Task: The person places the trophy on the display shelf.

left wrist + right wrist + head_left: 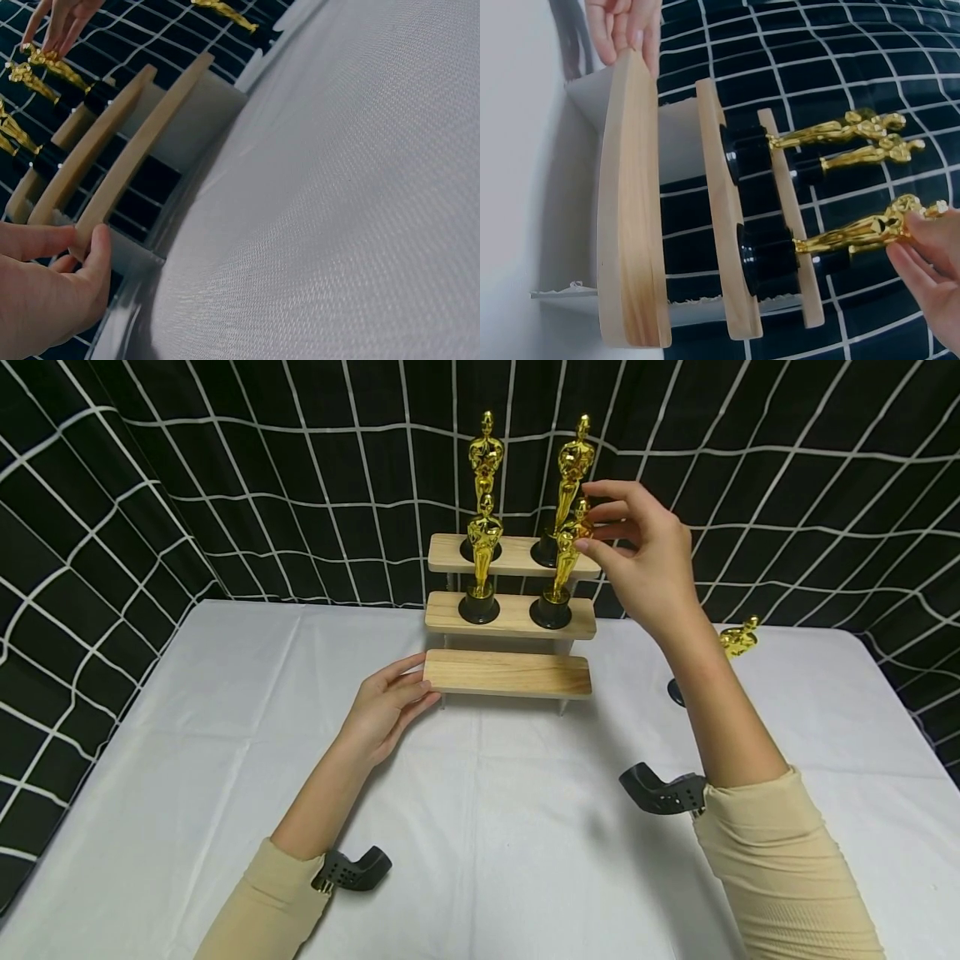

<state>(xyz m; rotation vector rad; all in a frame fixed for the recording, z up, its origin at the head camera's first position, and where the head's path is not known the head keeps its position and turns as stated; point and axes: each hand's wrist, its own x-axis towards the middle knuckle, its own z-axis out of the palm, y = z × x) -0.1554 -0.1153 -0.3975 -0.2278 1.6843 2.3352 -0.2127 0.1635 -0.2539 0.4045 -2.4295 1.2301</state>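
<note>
A three-tier wooden display stand (pixel 507 673) stands on the white table. My left hand (pixel 382 708) grips the left end of its lowest shelf, thumb and fingers pinching the board (pixel 124 172) in the left wrist view. At the right of the middle shelf, my right hand (pixel 645 556) pinches a gold trophy statuette (pixel 562 568) by its upper body; its black base (pixel 769 259) is on the shelf. Left of it stands another gold statuette (pixel 483 547). Behind, the top shelf bears two more, a left statuette (pixel 486 456) and a right statuette (pixel 575 460).
Another gold statuette (pixel 738 642) is on the table at the right, partly hidden by my right forearm. White cloth (pixel 465 827) covers the table. A black curtain with a white grid (pixel 315 485) hangs close behind the stand.
</note>
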